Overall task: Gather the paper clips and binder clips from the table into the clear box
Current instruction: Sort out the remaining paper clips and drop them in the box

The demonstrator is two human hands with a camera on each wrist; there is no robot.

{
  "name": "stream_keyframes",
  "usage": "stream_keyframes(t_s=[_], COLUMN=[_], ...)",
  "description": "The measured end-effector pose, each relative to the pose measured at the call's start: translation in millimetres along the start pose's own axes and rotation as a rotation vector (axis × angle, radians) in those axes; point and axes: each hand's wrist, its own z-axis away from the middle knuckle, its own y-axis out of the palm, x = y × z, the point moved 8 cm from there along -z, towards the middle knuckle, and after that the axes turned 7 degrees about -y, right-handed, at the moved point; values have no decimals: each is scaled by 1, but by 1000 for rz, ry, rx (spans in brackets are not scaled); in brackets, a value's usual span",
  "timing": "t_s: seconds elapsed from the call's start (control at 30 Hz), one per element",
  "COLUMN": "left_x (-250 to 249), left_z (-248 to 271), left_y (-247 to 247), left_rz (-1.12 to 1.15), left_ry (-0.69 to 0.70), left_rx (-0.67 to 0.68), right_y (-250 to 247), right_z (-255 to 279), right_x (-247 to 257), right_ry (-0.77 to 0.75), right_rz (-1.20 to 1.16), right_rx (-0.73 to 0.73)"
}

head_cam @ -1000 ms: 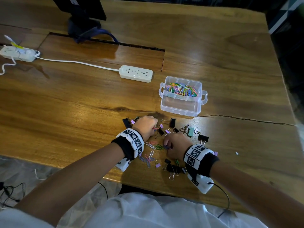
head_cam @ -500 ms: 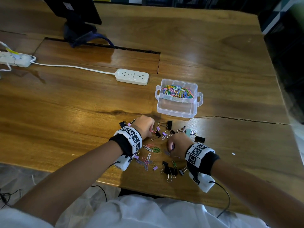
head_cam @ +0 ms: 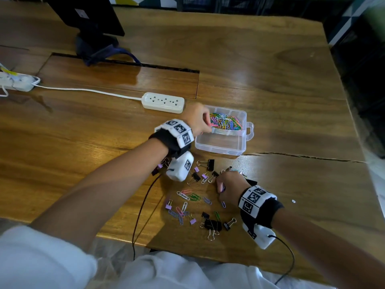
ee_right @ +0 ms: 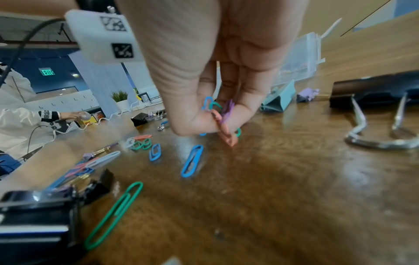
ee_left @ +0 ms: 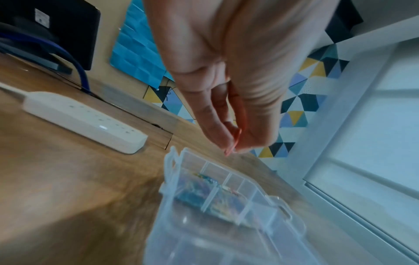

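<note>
The clear box point(head_cam: 220, 147) point(ee_left: 226, 233) stands mid-table; its far compartment holds a heap of coloured paper clips point(head_cam: 226, 123). My left hand point(head_cam: 198, 119) point(ee_left: 231, 147) hovers over the box's left rim and pinches a pink paper clip point(ee_left: 235, 141). My right hand point(head_cam: 224, 187) point(ee_right: 217, 123) is low over the scattered clips and pinches a small bunch of paper clips point(ee_right: 223, 118) just above the wood. Loose paper clips point(head_cam: 188, 196) point(ee_right: 192, 159) and black and lilac binder clips point(head_cam: 211, 224) point(head_cam: 210, 164) lie between box and table edge.
A white power strip point(head_cam: 163, 102) point(ee_left: 83, 122) lies left of the box, its cord running to a second strip point(head_cam: 14, 83). A monitor base point(head_cam: 98, 42) stands at the back. A crack in the wood point(head_cam: 302, 156) runs right. The table's front edge point(head_cam: 125, 240) is close.
My left hand has lifted from the clip pile and moved up to the box with a pink clip. My right hand has stayed among the clips.
</note>
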Motion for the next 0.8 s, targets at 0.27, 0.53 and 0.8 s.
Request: stream_keyframes(t_s=[0.27, 0.53, 0.8], left_x=[-10, 15, 11], left_z=[-54, -55, -36], left_y=[5, 42, 42], left_rz=[134, 217, 51], left_ry=[-137, -265, -121], left_rx=[-55, 129, 71], right_y=[-9, -80, -152], right_z=[-4, -10, -38], right_x=[-8, -33, -52], right_ry=[0, 58, 122], right_rz=[-69, -252, -360], right_rx=[-23, -261, -513])
